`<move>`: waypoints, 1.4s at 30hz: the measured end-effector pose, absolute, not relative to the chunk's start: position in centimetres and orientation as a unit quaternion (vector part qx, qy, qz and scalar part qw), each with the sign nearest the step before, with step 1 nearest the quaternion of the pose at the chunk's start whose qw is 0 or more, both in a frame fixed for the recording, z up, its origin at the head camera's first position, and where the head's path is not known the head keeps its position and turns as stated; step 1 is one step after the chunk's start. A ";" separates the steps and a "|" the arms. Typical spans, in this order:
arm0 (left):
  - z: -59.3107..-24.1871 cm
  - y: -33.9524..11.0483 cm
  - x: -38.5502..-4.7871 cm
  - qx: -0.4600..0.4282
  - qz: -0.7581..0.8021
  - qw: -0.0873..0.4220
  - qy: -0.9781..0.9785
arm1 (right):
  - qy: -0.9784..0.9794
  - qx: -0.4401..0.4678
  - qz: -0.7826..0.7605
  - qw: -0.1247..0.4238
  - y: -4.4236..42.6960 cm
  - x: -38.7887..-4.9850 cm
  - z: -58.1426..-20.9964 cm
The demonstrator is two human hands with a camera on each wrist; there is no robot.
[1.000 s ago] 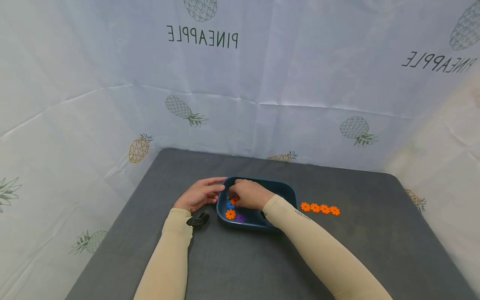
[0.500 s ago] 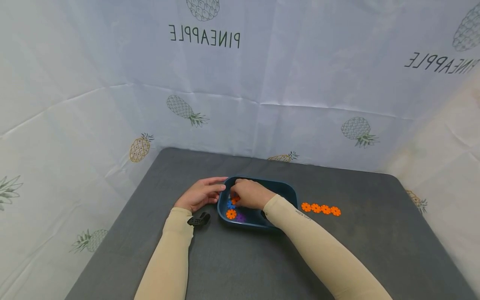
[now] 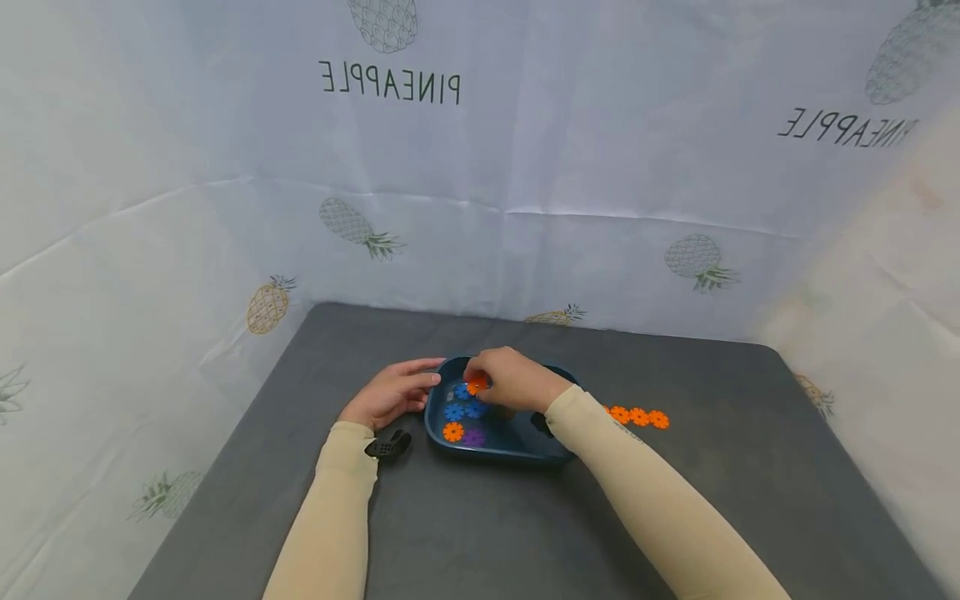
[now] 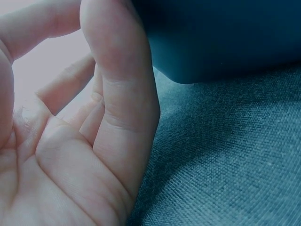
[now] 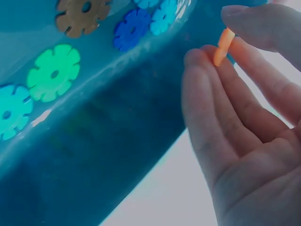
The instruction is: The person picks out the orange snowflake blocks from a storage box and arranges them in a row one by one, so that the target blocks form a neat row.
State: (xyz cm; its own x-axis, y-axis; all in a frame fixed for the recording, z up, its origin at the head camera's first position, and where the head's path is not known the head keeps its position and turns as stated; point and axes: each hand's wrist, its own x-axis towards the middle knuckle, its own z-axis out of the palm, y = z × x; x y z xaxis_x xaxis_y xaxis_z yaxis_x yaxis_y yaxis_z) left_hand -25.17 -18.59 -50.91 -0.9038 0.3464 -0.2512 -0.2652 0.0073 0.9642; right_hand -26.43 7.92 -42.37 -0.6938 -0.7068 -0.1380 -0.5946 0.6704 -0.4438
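In the tray's (image 3: pixel 495 455) near part lies a purple disc (image 3: pixel 473 437); to its right, outside, a row of orange discs (image 3: pixel 638 417). The left hand (image 3: pixel 392 393), relaxed, lies at the left wall, well placed for steadying. Beyond, the right hand (image 3: pixel 517 379) pinches an orange disc (image 3: pixel 475 387) in the far left; a straight lift should clear the blue discs (image 3: pixel 454 412).

**Teal is tinting both wrist views**

Diffuse light is brightening the white pineapple-printed fabric backdrop (image 3: pixel 600 150); haze is blurring its right side. Faint shadow is lying below the dark-blue rounded rectangular plastic tray (image 3: pixel 521 435). In the left wrist view, white glare is flaring behind the bare left hand (image 4: pixel 80 141); in the right, glints are streaking the tray.
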 end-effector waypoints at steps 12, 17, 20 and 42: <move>-51.2 -19.0 -25.0 0.021 0.696 0.215 0.684 | 0.890 -0.307 -0.308 0.137 11.8 -26.1 -42.2; -51.1 -19.1 -24.9 0.020 0.700 0.213 0.682 | 0.889 -0.275 -0.345 0.123 14.3 -25.4 -41.7; -51.2 -19.1 -25.0 0.020 0.699 0.213 0.682 | 0.890 -0.255 -0.361 0.112 16.1 -25.1 -41.6; -51.2 -18.5 -25.3 0.010 0.702 0.221 0.677 | 0.924 -0.074 -0.375 0.026 31.0 -22.1 -46.5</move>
State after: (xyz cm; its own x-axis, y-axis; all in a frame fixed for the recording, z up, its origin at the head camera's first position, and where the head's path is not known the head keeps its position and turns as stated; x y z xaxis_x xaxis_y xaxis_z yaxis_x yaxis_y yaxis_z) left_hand -25.25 -18.54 -51.23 -0.9019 0.3237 -0.2859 -0.2977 0.0137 0.9546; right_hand -22.14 31.04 -46.51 -0.9877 -0.1562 0.0084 -0.1178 0.7071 -0.6973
